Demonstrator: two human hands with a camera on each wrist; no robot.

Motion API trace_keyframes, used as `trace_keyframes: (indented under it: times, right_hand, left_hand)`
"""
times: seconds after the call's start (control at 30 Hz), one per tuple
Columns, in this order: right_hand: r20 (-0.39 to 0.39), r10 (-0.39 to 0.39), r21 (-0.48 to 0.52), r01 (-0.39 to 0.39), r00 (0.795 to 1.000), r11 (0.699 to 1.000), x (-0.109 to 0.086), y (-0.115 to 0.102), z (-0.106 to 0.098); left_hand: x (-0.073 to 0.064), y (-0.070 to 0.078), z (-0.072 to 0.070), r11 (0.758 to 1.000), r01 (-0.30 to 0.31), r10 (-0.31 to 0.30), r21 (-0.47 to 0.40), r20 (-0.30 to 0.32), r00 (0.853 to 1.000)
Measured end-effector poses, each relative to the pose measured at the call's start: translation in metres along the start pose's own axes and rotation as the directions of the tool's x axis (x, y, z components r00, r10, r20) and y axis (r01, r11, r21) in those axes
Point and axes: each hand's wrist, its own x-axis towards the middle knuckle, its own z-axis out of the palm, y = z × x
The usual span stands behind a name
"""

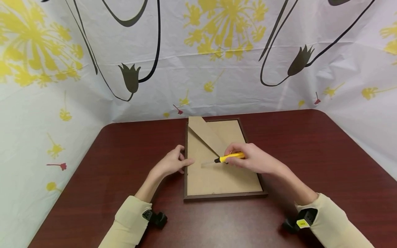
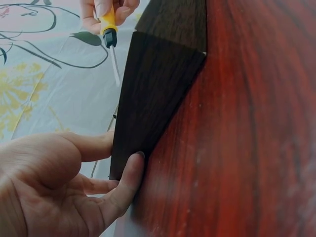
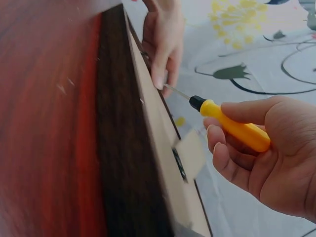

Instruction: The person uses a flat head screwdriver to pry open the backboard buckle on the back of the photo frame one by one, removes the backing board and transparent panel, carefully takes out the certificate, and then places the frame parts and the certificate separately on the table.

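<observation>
"A white sheet (image 1: 186,62) with yellow flowers hangs beyond the worktop's (image 1: 310,151) far edge."
"And the frame (image 1: 224,197)?"
"Near that edge, between the side edges, its stand flap (image 1: 206,132) tilted up."
"Each grip?"
"Left hand (image 1: 172,162) pinches the frame's left side; right hand (image 1: 254,158) holds a yellow screwdriver (image 1: 232,157) above the backing (image 1: 214,179)."

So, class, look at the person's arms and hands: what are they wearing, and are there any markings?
The left hand and right hand wear no gloves. The left sleeve and right sleeve are plain cream. Each forearm carries a small black device; the right one bears a yellow label, its dark marking too small to read.
</observation>
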Motion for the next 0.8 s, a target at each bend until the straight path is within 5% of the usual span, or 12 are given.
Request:
trace_keyframes:
  times: [0.37, 0.8]
  right_hand:
    - [0.087, -0.033, 0.115, 0.023, 0.996, 0.993, 0.013, -0.006, 0.027]
    - [0.063, -0.056, 0.039, 0.053, 0.996, 0.998, 0.022, -0.010, 0.038]
  left_hand:
    - [-0.001, 0.001, -0.001, 1.000, 0.005, -0.005, 0.011, -0.004, 1.000]
    - [0.000, 0.002, -0.001, 1.000, 0.019, -0.019, 0.014, -0.003, 1.000]
